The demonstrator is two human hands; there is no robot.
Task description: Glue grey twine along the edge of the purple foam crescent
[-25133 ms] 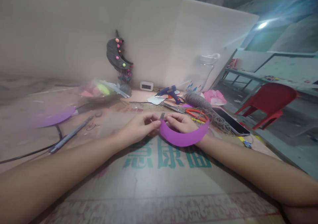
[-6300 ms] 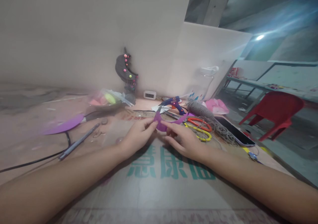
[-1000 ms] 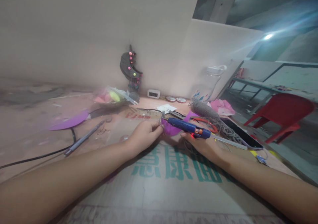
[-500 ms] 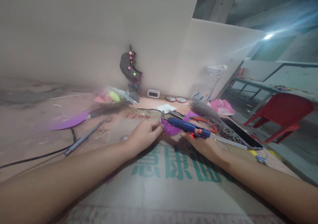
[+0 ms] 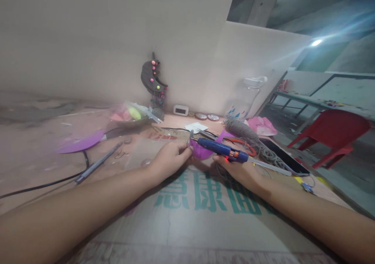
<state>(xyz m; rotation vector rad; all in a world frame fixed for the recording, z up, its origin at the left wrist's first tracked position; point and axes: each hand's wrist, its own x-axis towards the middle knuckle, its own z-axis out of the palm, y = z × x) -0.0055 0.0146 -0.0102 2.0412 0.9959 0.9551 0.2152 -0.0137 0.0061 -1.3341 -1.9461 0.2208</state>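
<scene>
My right hand (image 5: 238,170) is wrapped round a blue hot glue gun (image 5: 219,148), with a glue stick trailing from its back and a small red light glowing. The gun points left, its nozzle close to the fingertips of my left hand (image 5: 172,158). That hand is closed in a pinch at the edge of a purple sheet piece (image 5: 201,151), partly hidden behind the gun. A small grey bit stands up at the nozzle tip; what it is I cannot make out. Both hands are above printed cardboard (image 5: 187,229).
Behind are a bowl of coloured pieces (image 5: 129,117), a small clock (image 5: 181,110), ribbon rolls (image 5: 201,116) and a water bottle (image 5: 243,100). Grey yarn (image 5: 244,133), a phone (image 5: 285,157) and scissors (image 5: 307,187) lie right. A purple sheet (image 5: 83,142) and pen (image 5: 99,163) lie left.
Almost nothing differs. Both hands, the glue gun and the purple piece keep their places; the view has shifted very slightly.
</scene>
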